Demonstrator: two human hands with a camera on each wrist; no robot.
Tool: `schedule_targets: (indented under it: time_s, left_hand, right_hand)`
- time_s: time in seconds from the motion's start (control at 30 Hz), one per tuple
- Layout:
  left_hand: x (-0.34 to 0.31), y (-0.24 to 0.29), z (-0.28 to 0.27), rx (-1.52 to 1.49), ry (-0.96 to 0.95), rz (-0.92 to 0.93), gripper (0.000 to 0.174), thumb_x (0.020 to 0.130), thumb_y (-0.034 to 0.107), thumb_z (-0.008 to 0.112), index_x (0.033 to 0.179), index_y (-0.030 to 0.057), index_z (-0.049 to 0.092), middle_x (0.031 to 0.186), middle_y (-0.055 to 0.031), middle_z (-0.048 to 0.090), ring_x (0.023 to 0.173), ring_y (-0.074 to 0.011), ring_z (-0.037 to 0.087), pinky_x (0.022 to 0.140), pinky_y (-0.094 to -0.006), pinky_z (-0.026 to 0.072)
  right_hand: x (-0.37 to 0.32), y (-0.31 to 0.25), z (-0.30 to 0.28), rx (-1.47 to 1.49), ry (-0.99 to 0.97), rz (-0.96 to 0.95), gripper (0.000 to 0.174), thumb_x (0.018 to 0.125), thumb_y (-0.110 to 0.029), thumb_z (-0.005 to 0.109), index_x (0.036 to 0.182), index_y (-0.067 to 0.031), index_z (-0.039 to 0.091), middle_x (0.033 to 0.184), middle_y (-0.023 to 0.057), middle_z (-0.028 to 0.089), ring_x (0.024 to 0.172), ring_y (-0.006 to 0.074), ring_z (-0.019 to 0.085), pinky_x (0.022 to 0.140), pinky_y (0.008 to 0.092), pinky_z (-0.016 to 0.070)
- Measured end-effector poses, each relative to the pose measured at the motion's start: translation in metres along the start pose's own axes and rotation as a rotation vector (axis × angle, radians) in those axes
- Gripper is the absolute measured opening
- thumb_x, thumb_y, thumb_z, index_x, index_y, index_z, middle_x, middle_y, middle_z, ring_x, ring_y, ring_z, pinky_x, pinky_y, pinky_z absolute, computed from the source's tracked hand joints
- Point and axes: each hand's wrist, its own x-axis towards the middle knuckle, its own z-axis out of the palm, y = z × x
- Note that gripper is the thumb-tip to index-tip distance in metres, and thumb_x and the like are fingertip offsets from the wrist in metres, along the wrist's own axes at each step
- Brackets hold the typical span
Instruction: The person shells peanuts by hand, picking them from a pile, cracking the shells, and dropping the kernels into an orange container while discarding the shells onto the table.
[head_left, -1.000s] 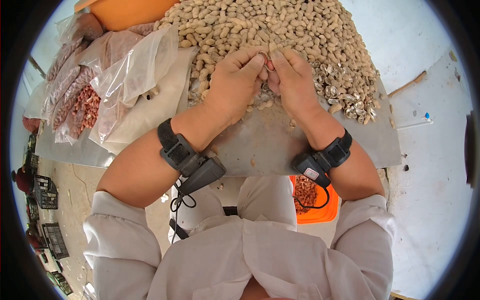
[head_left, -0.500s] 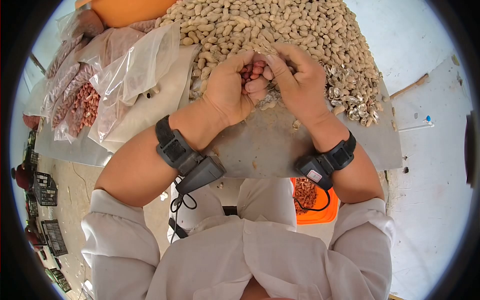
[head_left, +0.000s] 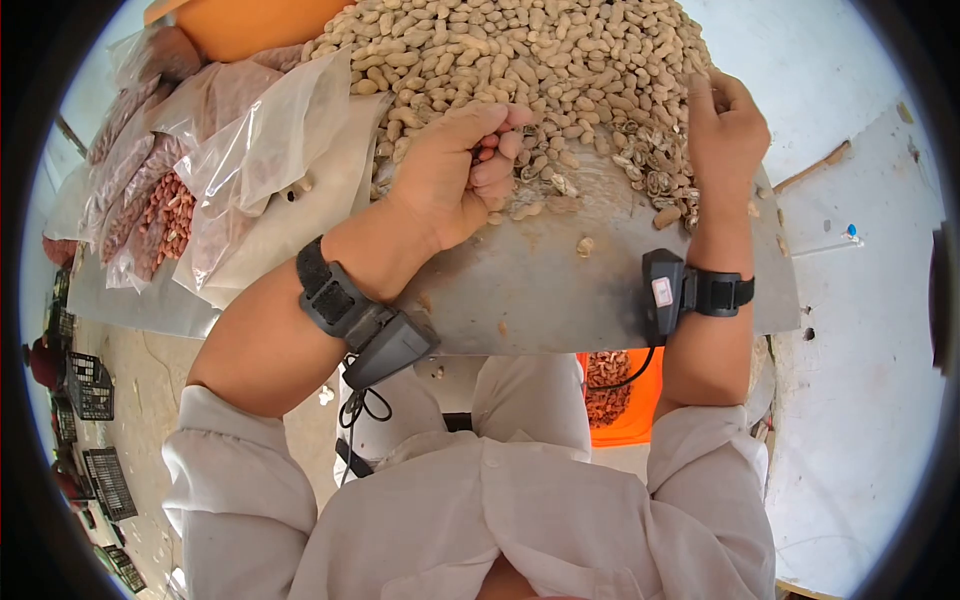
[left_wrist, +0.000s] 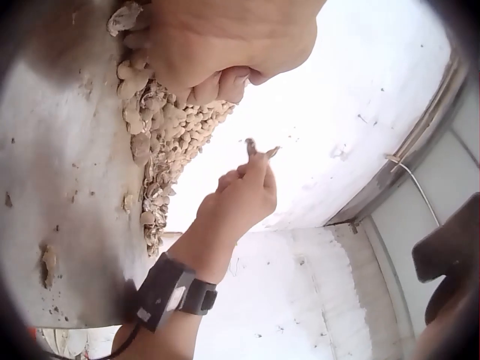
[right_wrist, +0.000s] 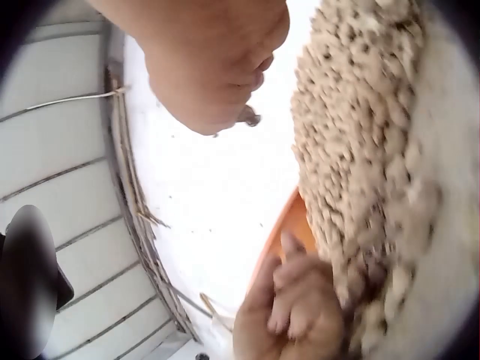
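Note:
My left hand (head_left: 440, 175) is curled round several red peanut kernels (head_left: 483, 155) in front of the peanut pile (head_left: 540, 60). Its fingers partly hide the kernels. Away to the right, my right hand (head_left: 728, 135) is raised by the pile's right edge, close over the discarded shells (head_left: 655, 170). The left wrist view shows pieces of peanut shell (left_wrist: 251, 146) pinched at the right hand's fingertips. From the right wrist view, a bit of shell also pokes out below that hand (right_wrist: 210, 75).
Clear bags of red kernels (head_left: 172, 215) lie at the left of the metal tabletop (head_left: 560, 290), with an orange basin (head_left: 255, 25) behind them. Below the table's front edge is an orange container of reddish bits (head_left: 645, 400). A white wall (head_left: 860, 330) stands at the right.
Both hands were together at a peanut, its shell parted. My right hand has since moved off to the right with shell pieces, while the left stays put with the kernels.

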Motion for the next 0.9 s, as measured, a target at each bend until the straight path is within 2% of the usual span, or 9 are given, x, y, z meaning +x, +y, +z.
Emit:
schedule_targets:
  time_s: [0.03, 0.13, 0.23, 0.33, 0.43, 0.53, 0.63, 0.83, 0.9]
  left_hand:
    - [0.000, 0.000, 0.000, -0.002, 0.001, -0.004, 0.024, 0.091, 0.019, 0.045, 0.099, -0.0025, 0.055, 0.071, -0.0001, 0.050, 0.046, -0.0047, 0.030, 0.042, -0.0190, 0.0261]
    - [0.000, 0.002, -0.001, -0.020, -0.002, -0.030, 0.024, 0.091, 0.019, 0.046, 0.099, -0.0021, 0.055, 0.071, -0.0001, 0.050, 0.047, -0.0047, 0.031, 0.042, -0.0184, 0.0267]
    - [0.000, 0.003, -0.002, -0.027, -0.012, -0.036, 0.023, 0.090, 0.019, 0.048, 0.098, -0.0015, 0.055, 0.073, -0.0001, 0.051, 0.049, -0.0046, 0.033, 0.042, -0.0180, 0.0275]
    - [0.001, 0.003, -0.002, -0.021, -0.021, -0.034, 0.021, 0.090, 0.018, 0.051, 0.096, -0.0006, 0.056, 0.074, 0.0000, 0.052, 0.050, -0.0044, 0.034, 0.042, -0.0173, 0.0280]
    - [0.003, 0.001, -0.005, 0.021, -0.051, -0.010, 0.018, 0.090, 0.015, 0.051, 0.098, 0.0003, 0.057, 0.075, 0.0000, 0.052, 0.050, -0.0042, 0.035, 0.042, -0.0169, 0.0275]
    - [0.001, 0.000, 0.000, 0.092, 0.022, 0.079, 0.016, 0.089, 0.010, 0.052, 0.101, 0.0013, 0.057, 0.074, 0.0010, 0.052, 0.051, -0.0038, 0.035, 0.041, -0.0167, 0.0268]
    - [0.001, -0.002, 0.001, 0.171, 0.037, 0.139, 0.017, 0.087, 0.005, 0.055, 0.104, 0.0023, 0.058, 0.072, 0.0021, 0.051, 0.051, -0.0031, 0.034, 0.042, -0.0170, 0.0262]
    - [-0.002, -0.007, 0.008, 0.378, 0.050, 0.177, 0.017, 0.083, 0.006, 0.062, 0.099, 0.0027, 0.061, 0.071, 0.0044, 0.051, 0.051, -0.0018, 0.035, 0.043, -0.0170, 0.0260]
    - [-0.002, -0.006, 0.007, 0.374, 0.018, 0.185, 0.017, 0.082, 0.006, 0.062, 0.099, 0.0024, 0.062, 0.071, 0.0047, 0.050, 0.051, -0.0018, 0.035, 0.043, -0.0170, 0.0262]
  right_hand:
    - [0.004, 0.005, -0.004, -0.144, -0.022, 0.043, 0.021, 0.078, -0.017, 0.061, 0.095, -0.0046, 0.064, 0.074, 0.0076, 0.060, 0.062, 0.0153, 0.057, 0.060, 0.0266, 0.0460]
    - [0.001, 0.008, 0.000, 0.056, 0.062, 0.047, 0.026, 0.077, -0.010, 0.058, 0.102, -0.0029, 0.059, 0.077, 0.0054, 0.059, 0.066, 0.0148, 0.057, 0.062, 0.0263, 0.0455]
    - [-0.003, 0.016, 0.017, 0.638, 0.025, 0.048, 0.026, 0.079, -0.004, 0.054, 0.105, -0.0012, 0.055, 0.080, 0.0039, 0.057, 0.068, 0.0143, 0.057, 0.064, 0.0262, 0.0465]
    - [-0.016, -0.002, 0.027, 1.132, -0.247, 0.118, 0.019, 0.081, 0.001, 0.050, 0.100, -0.0001, 0.055, 0.084, 0.0059, 0.059, 0.073, 0.0144, 0.058, 0.068, 0.0261, 0.0490]
    - [-0.030, -0.027, 0.029, 1.095, -0.520, 0.148, 0.020, 0.084, 0.001, 0.049, 0.103, 0.0006, 0.055, 0.088, 0.0082, 0.061, 0.079, 0.0148, 0.060, 0.072, 0.0256, 0.0503]
    - [-0.038, -0.038, 0.030, 1.254, -0.652, 0.191, 0.022, 0.083, 0.000, 0.052, 0.105, 0.0010, 0.055, 0.091, 0.0107, 0.063, 0.083, 0.0153, 0.061, 0.074, 0.0261, 0.0506]
    - [-0.043, -0.041, 0.034, 1.324, -0.658, 0.212, 0.021, 0.083, -0.002, 0.056, 0.103, 0.0010, 0.057, 0.090, 0.0105, 0.064, 0.082, 0.0141, 0.061, 0.072, 0.0248, 0.0500]
    - [-0.045, -0.041, 0.035, 1.283, -0.661, 0.154, 0.011, 0.079, -0.007, 0.066, 0.087, -0.0003, 0.064, 0.078, 0.0054, 0.065, 0.069, 0.0089, 0.059, 0.061, 0.0204, 0.0471]
    - [-0.046, -0.040, 0.035, 1.219, -0.668, 0.136, 0.011, 0.078, -0.007, 0.067, 0.087, -0.0002, 0.064, 0.076, 0.0045, 0.065, 0.066, 0.0081, 0.058, 0.059, 0.0200, 0.0466]
